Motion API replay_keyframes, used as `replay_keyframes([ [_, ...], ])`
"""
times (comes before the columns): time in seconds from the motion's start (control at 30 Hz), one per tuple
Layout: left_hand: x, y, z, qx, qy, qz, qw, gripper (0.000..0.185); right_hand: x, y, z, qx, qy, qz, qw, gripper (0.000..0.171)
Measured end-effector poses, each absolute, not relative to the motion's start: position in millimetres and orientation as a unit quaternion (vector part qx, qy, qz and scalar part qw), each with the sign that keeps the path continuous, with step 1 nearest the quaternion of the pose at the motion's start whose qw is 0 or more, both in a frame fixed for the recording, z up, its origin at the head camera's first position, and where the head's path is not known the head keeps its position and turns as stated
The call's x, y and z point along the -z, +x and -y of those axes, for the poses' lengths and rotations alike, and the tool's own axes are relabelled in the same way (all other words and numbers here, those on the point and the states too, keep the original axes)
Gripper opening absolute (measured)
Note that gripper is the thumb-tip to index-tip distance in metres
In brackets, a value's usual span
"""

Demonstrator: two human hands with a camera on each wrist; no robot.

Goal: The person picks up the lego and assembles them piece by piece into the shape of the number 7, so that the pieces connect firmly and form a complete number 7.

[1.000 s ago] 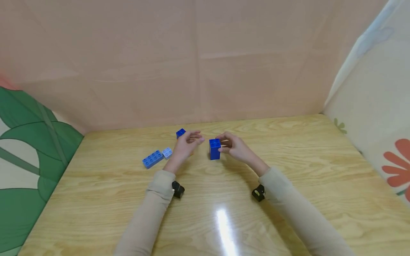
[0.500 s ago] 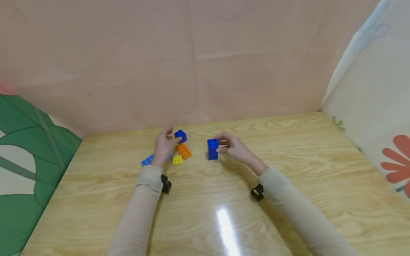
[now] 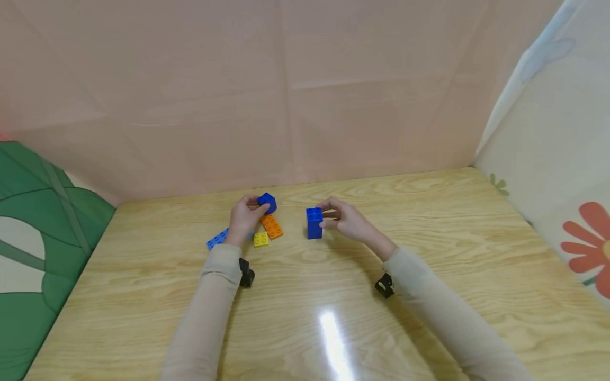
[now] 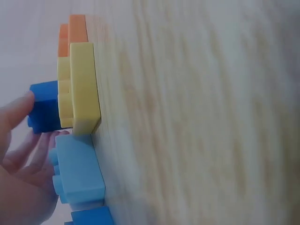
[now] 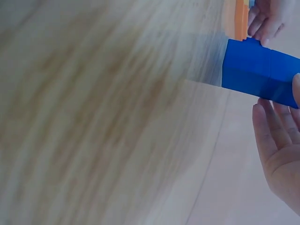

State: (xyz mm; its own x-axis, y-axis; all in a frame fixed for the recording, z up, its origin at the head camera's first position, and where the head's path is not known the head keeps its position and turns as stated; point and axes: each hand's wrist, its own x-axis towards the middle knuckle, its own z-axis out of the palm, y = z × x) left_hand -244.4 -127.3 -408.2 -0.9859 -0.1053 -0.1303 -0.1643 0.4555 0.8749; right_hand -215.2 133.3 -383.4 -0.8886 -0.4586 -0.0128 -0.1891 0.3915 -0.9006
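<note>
My left hand [image 3: 244,219] is at a dark blue brick [image 3: 268,202] near the back of the table, its thumb on one side and fingertips on the other. The left wrist view shows that thumb against the brick's studded end [image 4: 45,107]. To the right, two dark blue bricks stand stacked upright as a small tower [image 3: 314,224]. My right hand [image 3: 350,221] holds the tower from its right side, thumb in front and fingers behind. In the right wrist view the tower [image 5: 255,65] shows a seam between its two bricks.
An orange brick [image 3: 272,226] lies just in front of the left hand's brick, beside a yellow brick [image 3: 260,239]. A long blue brick [image 3: 217,239] and a light blue brick [image 4: 79,168] lie partly hidden by the left hand. A pink cloth [image 3: 295,106] hangs behind the table.
My left hand has moved left from beside the tower to the separate dark blue brick and closed its fingers on it. The right hand stays at the tower.
</note>
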Motion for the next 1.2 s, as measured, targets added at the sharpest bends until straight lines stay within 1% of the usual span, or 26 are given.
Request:
replay_keyframes([
  [0.13,403,-242,125,-0.519,-0.074,-0.851,0.019,0.051,381,-215,-134,0.496,-0.202,-0.835,0.127,0.037],
  [0.23,399,-239,122,-0.527,-0.067,-0.847,0.009,0.051,381,-215,-135,0.473,-0.205,-0.847,0.128,0.041],
  [0.4,388,-232,115,-0.556,-0.046,-0.830,0.008,0.052,381,-216,-140,0.418,-0.221,-0.870,0.139,0.060],
  [0.47,382,-229,110,-0.567,-0.033,-0.823,0.016,0.052,378,-218,-144,0.413,-0.229,-0.871,0.133,0.064],
  [0.53,377,-225,106,-0.576,-0.022,-0.817,0.025,0.051,374,-220,-149,0.418,-0.235,-0.870,0.113,0.062],
  [0.67,365,-217,97,-0.596,-0.002,-0.802,0.036,0.048,360,-220,-153,0.454,-0.239,-0.856,0.072,0.048],
  [0.73,361,-214,93,-0.601,0.008,-0.798,0.035,0.047,353,-219,-150,0.469,-0.234,-0.850,0.061,0.044],
  [0.8,357,-210,88,-0.601,0.026,-0.798,0.033,0.046,348,-217,-145,0.485,-0.229,-0.842,0.052,0.043],
  [1.0,353,-203,71,-0.583,0.097,-0.806,0.022,0.045,342,-210,-127,0.517,-0.230,-0.824,0.031,0.051],
  [1.2,353,-200,61,-0.589,0.120,-0.798,0.026,0.045,346,-209,-124,0.524,-0.208,-0.826,-0.004,0.042],
])
